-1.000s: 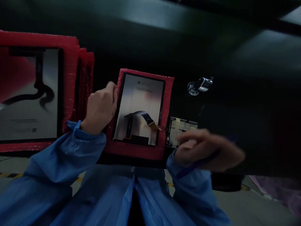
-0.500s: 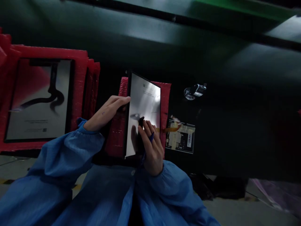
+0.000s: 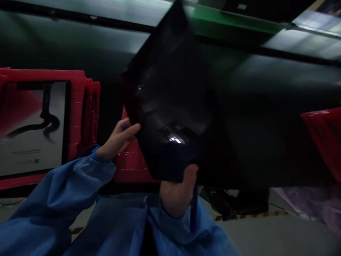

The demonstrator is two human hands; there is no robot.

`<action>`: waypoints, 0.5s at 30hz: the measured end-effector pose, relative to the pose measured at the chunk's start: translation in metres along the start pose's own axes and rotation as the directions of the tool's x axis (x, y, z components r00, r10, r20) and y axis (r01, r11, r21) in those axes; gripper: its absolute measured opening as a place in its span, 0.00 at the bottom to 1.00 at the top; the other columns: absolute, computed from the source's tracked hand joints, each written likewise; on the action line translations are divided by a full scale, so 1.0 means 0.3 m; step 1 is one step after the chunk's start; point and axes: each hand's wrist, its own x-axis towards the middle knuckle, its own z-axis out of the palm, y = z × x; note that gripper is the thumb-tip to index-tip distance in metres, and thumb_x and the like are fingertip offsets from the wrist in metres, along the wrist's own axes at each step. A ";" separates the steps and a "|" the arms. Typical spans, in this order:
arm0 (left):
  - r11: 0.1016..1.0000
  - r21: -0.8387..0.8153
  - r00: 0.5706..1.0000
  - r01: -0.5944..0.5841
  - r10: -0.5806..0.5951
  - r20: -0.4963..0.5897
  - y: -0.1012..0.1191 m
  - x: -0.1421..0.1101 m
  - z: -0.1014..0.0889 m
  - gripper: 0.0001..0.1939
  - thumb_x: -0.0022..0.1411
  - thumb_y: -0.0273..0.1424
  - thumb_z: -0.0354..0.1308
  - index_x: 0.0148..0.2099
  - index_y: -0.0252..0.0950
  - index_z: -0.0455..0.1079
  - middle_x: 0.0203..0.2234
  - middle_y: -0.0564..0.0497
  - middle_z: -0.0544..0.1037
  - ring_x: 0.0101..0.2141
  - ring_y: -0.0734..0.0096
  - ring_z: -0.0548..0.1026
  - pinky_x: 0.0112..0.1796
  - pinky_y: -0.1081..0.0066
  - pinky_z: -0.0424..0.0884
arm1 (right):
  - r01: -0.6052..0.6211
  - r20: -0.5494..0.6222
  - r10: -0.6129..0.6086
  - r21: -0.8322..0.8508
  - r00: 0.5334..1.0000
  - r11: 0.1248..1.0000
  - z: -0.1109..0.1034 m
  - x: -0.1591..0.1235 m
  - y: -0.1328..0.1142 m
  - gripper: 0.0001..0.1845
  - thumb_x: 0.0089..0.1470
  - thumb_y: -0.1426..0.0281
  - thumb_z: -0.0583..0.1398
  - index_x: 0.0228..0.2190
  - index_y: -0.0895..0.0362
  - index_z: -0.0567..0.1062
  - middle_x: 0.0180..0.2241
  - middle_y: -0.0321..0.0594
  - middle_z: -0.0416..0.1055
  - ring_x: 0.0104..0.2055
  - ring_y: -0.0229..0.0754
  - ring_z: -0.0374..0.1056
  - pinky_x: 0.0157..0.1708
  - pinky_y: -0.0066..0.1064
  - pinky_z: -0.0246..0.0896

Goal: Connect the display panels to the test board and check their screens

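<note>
A display panel (image 3: 173, 103) is raised and tilted in front of me, its glossy black face toward me, partly blurred by motion. My left hand (image 3: 118, 139) pinches its left edge between thumb and fingers, with a small blue bit showing near the fingertips. At the bottom edge, my right hand (image 3: 177, 195) grips the panel, thumb on the black face and fingers hidden behind. A blue pen-like stick (image 3: 194, 211) hangs down beside that hand. Under the panel, red bubble-wrap padding (image 3: 131, 160) shows on the dark bench.
To the left, another display panel (image 3: 32, 131) lies on a stack of red padding (image 3: 76, 117). More red padding (image 3: 323, 138) stands at the right. Past the bench's front edge are black bags (image 3: 226, 202) and a purple sheet (image 3: 306, 206). A metal rail (image 3: 106, 23) runs along the back.
The panel has been lifted off the red padding and turned, so its black face shows instead of the silvery one. My right hand moved from the silvery face to the lower edge.
</note>
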 end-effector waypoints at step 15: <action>0.748 -0.601 0.798 0.281 -0.531 -0.287 0.024 0.021 -0.002 0.14 0.66 0.36 0.58 0.50 0.33 0.72 0.32 0.53 0.84 0.41 0.59 0.82 0.41 0.62 0.82 | 0.171 -0.039 -0.219 -0.497 0.975 0.851 -0.427 0.328 0.252 0.12 0.62 0.63 0.61 0.36 0.57 0.81 0.29 0.38 0.78 0.28 0.38 0.74 0.32 0.28 0.69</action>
